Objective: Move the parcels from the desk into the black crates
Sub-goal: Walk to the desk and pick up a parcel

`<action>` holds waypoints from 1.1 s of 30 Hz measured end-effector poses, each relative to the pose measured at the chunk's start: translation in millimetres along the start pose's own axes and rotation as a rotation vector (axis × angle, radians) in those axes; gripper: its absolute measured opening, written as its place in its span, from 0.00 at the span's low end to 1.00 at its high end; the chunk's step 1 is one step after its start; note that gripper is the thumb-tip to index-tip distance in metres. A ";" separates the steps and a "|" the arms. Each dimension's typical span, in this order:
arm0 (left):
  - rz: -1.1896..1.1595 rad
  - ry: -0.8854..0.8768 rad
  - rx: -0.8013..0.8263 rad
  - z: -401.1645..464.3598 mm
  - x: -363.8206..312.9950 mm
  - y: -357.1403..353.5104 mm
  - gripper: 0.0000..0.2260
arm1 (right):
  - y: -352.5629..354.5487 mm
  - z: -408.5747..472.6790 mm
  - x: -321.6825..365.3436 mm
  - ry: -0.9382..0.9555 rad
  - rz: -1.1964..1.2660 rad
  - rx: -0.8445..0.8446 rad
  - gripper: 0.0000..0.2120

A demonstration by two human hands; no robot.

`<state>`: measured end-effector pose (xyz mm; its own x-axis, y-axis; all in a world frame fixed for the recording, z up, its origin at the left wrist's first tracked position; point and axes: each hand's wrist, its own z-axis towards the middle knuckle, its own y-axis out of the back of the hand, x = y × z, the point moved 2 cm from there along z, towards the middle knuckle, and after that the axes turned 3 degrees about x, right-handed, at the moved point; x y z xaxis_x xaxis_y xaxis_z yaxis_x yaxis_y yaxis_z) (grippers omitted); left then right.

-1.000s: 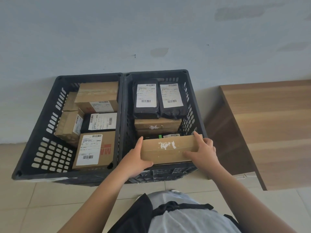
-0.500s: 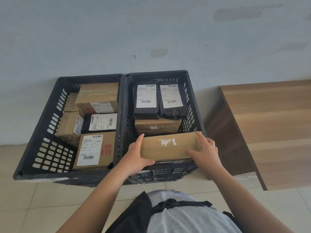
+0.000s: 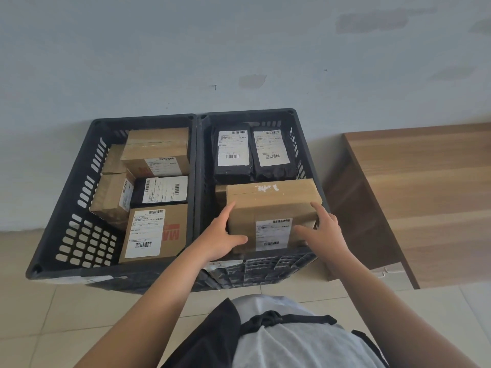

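Both hands on one brown cardboard box (image 3: 271, 208), held over the near end of the right black crate (image 3: 308, 144). Left hand (image 3: 220, 240) grips the box's left side, thumb lying across the near face and fingers tucked along the left edge; right hand (image 3: 322, 233) grips the right side, thumb on the near face just right of the white shipping label (image 3: 273, 233), index finger up on the right corner. Fingers are set wide, one hand per side, likely because the box spans most of the crate's width and has to go in level. Box looks tilted, label face toward the camera; whether its underside already rests on the brown parcel (image 3: 220, 193) just beyond the left fingers is hard to tell, the box hides the contact. Past the fingertips, two black poly-bag parcels (image 3: 252, 155) lie flat side by side at the crate's far end, so the near slot is the free one. Left of the left hand, the left black crate (image 3: 66, 208) holds several boxes and a dark parcel, packed close. Right of the right hand, the wooden desk (image 3: 425, 181) shows no parcels in the visible part, so this may be the last one. Judged step: lowering and seating the box.
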<state>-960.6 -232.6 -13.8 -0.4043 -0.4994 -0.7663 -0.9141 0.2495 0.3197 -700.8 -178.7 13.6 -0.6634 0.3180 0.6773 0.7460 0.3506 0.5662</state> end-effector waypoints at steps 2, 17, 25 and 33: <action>-0.015 -0.018 -0.029 2.4 -4.7 3.7 0.41 | -1.0 4.1 5.0 0.032 -0.043 -0.017 0.39; 0.294 -0.099 -0.014 47.6 -26.6 38.3 0.31 | 17.1 92.9 83.9 0.340 -1.124 0.330 0.44; 0.308 -0.164 -0.108 56.5 -47.8 60.8 0.41 | 20.2 108.4 93.7 0.472 -1.144 0.198 0.46; 0.307 -0.117 -0.111 73.4 -57.7 56.7 0.44 | 3.7 118.8 84.6 0.419 -1.079 0.112 0.37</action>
<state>-986.8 -128.8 7.6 -0.6607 -0.3152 -0.6813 -0.7506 0.2786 0.5991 -761.0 -45.8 17.2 -0.8645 -0.5024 -0.0175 -0.2185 0.3442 0.9131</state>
